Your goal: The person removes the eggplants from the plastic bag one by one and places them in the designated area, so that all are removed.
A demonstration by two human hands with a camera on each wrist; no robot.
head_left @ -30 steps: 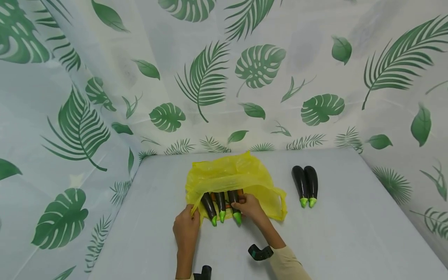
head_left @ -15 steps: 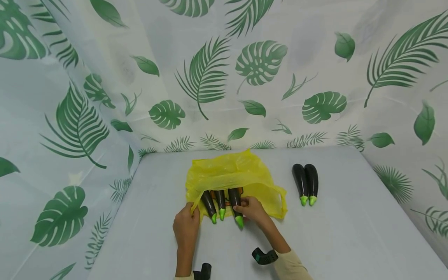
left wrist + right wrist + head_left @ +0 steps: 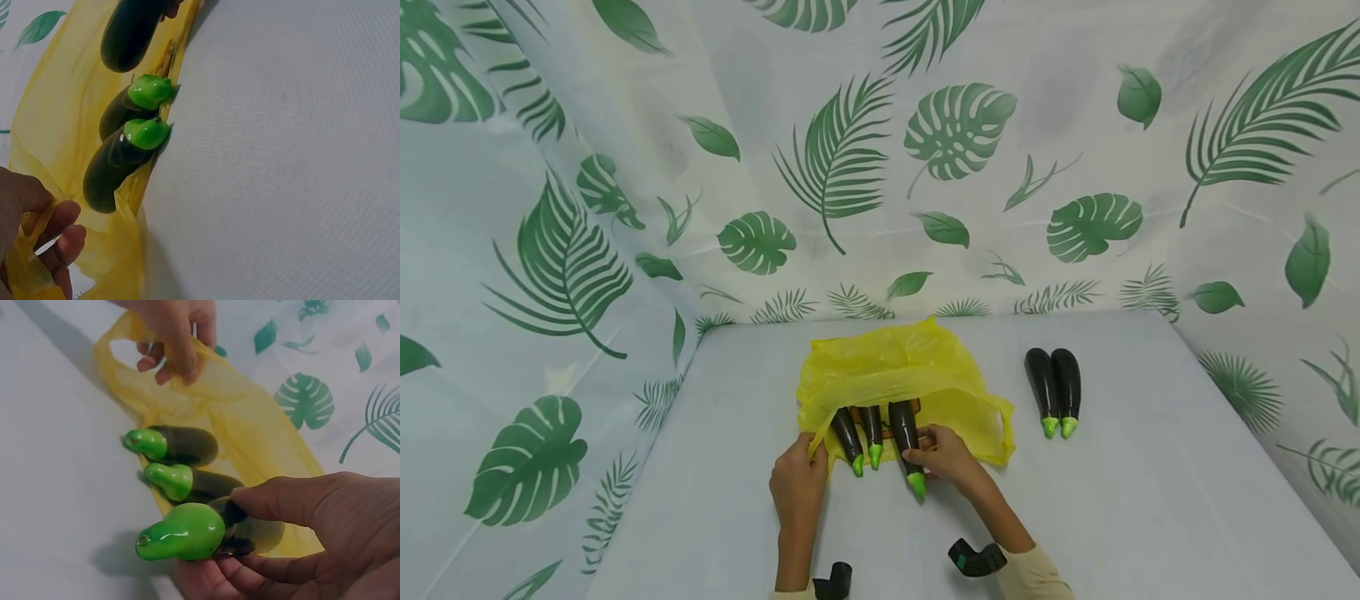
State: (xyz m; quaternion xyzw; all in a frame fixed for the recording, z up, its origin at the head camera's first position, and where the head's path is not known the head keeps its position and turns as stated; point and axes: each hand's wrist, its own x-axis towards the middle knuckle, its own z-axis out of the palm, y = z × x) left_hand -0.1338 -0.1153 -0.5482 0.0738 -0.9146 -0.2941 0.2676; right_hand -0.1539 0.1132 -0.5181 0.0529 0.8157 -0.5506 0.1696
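Observation:
A yellow plastic bag (image 3: 887, 358) lies on the table with its mouth toward the person. My left hand (image 3: 799, 483) pinches the bag's left edge; in the left wrist view the left hand (image 3: 37, 231) has the film between thumb and fingers. Two dark eggplants (image 3: 847, 437) (image 3: 872, 425) lie side by side in the mouth, green stems outward. My right hand (image 3: 953, 458) grips a third eggplant (image 3: 904, 427) near its stem; its far end is under the bag's upper layer. In the right wrist view, thumb and fingers of the right hand (image 3: 325, 531) hold this eggplant (image 3: 187, 531).
Two more eggplants (image 3: 1043, 387) (image 3: 1066, 387) lie together on the white table (image 3: 1142, 500), right of the bag. Behind the table hangs a white sheet (image 3: 865, 167) with green leaf prints. Black devices (image 3: 976, 558) (image 3: 835, 581) are on both wrists.
The right hand has drawn its eggplant a little toward the person, so more of it shows outside the bag's mouth. The left hand stays at the bag's edge.

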